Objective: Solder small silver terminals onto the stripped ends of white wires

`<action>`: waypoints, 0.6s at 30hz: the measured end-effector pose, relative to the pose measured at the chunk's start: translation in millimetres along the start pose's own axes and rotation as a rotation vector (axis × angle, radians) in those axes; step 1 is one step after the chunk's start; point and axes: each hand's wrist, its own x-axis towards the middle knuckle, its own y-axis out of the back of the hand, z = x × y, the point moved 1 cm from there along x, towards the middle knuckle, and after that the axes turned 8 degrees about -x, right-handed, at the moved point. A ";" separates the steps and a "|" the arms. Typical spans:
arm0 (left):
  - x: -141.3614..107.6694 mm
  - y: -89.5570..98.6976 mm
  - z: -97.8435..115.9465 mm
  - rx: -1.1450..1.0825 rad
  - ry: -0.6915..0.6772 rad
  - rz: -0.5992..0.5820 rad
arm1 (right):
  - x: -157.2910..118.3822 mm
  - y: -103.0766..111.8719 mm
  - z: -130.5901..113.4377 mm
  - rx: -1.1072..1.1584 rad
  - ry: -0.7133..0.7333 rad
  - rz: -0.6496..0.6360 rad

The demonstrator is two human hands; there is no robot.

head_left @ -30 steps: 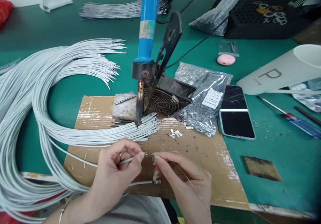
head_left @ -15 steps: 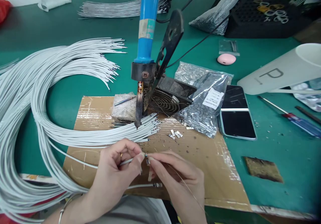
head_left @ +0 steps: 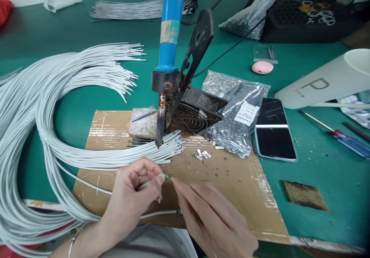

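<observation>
My left hand [head_left: 138, 192] pinches a white cable [head_left: 144, 185] close to its end, and the short stripped tip [head_left: 166, 176] pokes out past thumb and forefinger. Just right of that tip, a small gap away, are the fingertips of my right hand [head_left: 214, 211]. Its fingers are pressed together, slightly smeared by motion, and what they hold cannot be made out. Below the hands, another white cable with a small metal connector [head_left: 178, 211] lies on the cardboard, its end partly covered by my right hand. A blue-handled soldering iron [head_left: 169, 38] hangs tip-down in a stand above the cable ends.
A thick bundle of white cables [head_left: 46, 119] curves along the left onto the cardboard [head_left: 237, 196]. Small metal connectors [head_left: 202, 154] lie beside a bag of parts [head_left: 231, 127]. A phone [head_left: 273, 131], a screwdriver [head_left: 343, 138] and a brown sponge pad [head_left: 304, 195] lie right.
My right hand has moved slightly right and down, away from the cable tip, and turned palm down. The thin wire that trailed from it no longer shows clearly. My left hand barely moved.
</observation>
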 end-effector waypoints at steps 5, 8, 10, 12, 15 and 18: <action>-0.4 2.5 -1.3 0.022 -0.013 0.019 | 1.6 -2.2 0.2 0.131 -0.285 0.113; -1.3 4.0 -0.7 0.064 -0.016 0.037 | 4.0 -6.4 -1.6 0.347 -0.545 0.086; -2.1 4.3 0.1 0.094 -0.005 0.045 | 5.3 -9.1 -2.2 0.481 -0.668 0.043; -3.0 3.9 0.4 0.110 0.002 0.033 | 6.8 -11.0 -2.0 0.589 -0.720 0.017; -3.7 3.6 -0.7 0.113 -0.013 0.014 | 9.4 -13.0 -1.1 0.697 -0.744 -0.018; -3.6 4.6 -2.6 0.137 -0.040 0.018 | 12.4 -15.1 -2.0 0.748 -0.748 -0.049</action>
